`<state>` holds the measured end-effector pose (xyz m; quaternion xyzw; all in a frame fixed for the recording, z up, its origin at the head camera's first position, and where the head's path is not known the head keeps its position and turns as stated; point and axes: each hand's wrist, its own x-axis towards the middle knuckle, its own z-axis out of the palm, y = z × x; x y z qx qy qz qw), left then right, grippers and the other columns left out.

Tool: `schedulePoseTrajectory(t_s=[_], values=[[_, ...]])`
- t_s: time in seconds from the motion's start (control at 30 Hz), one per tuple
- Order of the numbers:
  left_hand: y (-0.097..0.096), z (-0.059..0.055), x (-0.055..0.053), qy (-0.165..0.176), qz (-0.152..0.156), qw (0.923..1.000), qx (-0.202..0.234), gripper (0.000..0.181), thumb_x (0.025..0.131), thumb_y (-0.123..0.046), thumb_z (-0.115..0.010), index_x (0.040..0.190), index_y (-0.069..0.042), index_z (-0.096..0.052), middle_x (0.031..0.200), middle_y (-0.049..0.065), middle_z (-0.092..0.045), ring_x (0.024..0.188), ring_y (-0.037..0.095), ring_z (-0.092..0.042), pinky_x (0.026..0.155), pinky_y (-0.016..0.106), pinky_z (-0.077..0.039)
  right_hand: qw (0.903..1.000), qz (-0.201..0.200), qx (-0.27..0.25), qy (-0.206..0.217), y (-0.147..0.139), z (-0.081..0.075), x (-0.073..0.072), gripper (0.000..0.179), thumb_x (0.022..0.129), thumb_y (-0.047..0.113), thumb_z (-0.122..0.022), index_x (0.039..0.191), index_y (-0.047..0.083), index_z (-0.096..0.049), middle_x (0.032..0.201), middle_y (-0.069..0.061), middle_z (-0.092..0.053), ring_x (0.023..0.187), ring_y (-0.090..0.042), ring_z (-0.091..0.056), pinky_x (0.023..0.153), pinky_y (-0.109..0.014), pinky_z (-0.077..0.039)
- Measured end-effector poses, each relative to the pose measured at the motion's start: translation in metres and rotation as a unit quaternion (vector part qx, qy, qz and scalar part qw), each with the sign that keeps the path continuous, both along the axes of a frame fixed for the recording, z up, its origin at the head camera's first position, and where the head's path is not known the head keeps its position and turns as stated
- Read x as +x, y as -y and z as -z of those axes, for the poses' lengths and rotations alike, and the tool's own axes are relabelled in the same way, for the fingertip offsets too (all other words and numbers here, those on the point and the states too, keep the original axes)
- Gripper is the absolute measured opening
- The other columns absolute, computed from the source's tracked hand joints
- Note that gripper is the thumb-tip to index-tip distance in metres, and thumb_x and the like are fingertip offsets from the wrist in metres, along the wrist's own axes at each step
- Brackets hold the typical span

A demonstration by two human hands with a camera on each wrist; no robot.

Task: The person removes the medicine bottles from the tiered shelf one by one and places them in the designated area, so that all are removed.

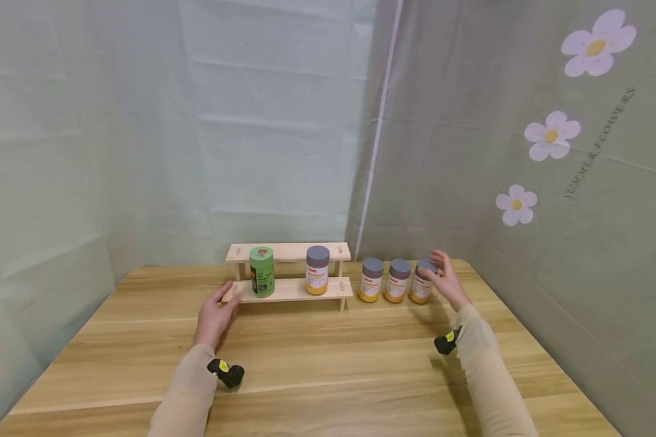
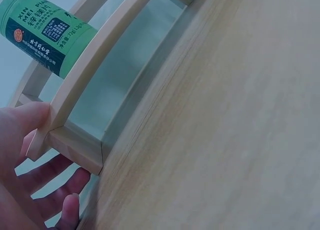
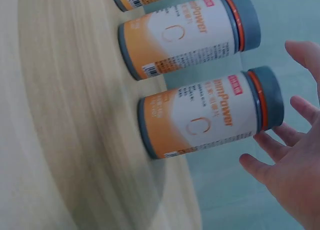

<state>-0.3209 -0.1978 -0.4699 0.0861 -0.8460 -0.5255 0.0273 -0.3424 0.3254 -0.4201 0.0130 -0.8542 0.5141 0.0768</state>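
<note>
At its left end, a two-tier wooden shelf (image 1: 290, 291) is held by my left hand (image 1: 215, 315). In the left wrist view the thumb lies on the lower plank (image 2: 75, 80) and the fingers curl beside its leg. A green canister (image 1: 262, 273) stands on that plank near the hand, and a white-and-orange bottle (image 1: 317, 273) with a grey lid stands toward its right end. My right hand (image 1: 449, 284) reaches over the rightmost bottle (image 3: 205, 115) on the table, its fingers spread around the grey lid. Whether a fingertip touches the lid is hard to tell.
Two matching bottles, a middle one (image 1: 397, 282) and a left one (image 1: 371, 282), stand in a row between the shelf and the right hand. The wooden table (image 1: 328, 376) extends toward me. Behind it hangs a pale curtain (image 1: 273, 121) with printed flowers on the right.
</note>
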Motion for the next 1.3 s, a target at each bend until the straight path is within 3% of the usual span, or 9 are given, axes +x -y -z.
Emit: schedulePoseTrajectory(t_s=[0.37, 0.6, 0.87, 1.3], values=[[0.0, -0.002, -0.001, -0.001, -0.001, 1.0, -0.003, 0.062, 0.098, -0.04, -0.052, 0.152, -0.016, -0.031, 0.16, 0.017, -0.022, 0.149, 0.04, -0.017, 0.122, 0.054, -0.019, 0.999, 0.02, 0.007, -0.039, 0.019, -0.01, 0.0, 0.065, 0.096, 0.024, -0.059, 0.15, 0.011, -0.024, 0.155, -0.02, -0.029, 0.147, -0.038, -0.023, 0.119, -0.06, -0.022], [-0.002, 0.001, 0.0, 0.007, 0.001, 1.0, 0.002, 0.063, 0.098, -0.042, -0.052, 0.152, -0.017, -0.031, 0.161, 0.017, -0.021, 0.149, 0.04, -0.016, 0.122, 0.055, -0.018, 0.9981, 0.037, 0.02, -0.044, 0.028, -0.016, 0.002, 0.07, 0.093, 0.031, -0.064, 0.15, 0.013, -0.027, 0.157, -0.016, -0.03, 0.148, -0.035, -0.023, 0.119, -0.06, -0.021], [0.0, 0.001, 0.001, 0.011, -0.006, 0.9999, 0.001, 0.064, 0.098, -0.043, -0.052, 0.152, -0.018, -0.031, 0.16, 0.018, -0.02, 0.149, 0.042, -0.016, 0.121, 0.056, -0.018, 0.9923, 0.049, 0.053, -0.101, 0.047, -0.025, 0.002, 0.064, 0.092, 0.03, -0.066, 0.144, 0.006, -0.036, 0.15, -0.018, -0.039, 0.142, -0.036, -0.032, 0.118, -0.056, -0.027], [-0.001, 0.0, 0.001, 0.008, -0.004, 1.0, 0.003, 0.063, 0.098, -0.042, -0.052, 0.152, -0.017, -0.032, 0.161, 0.018, -0.021, 0.149, 0.041, -0.016, 0.121, 0.056, -0.017, 0.9918, 0.038, 0.019, -0.12, 0.093, -0.028, 0.002, 0.059, 0.093, 0.03, -0.064, 0.142, 0.007, -0.041, 0.148, -0.015, -0.042, 0.14, -0.033, -0.036, 0.118, -0.052, -0.029]])
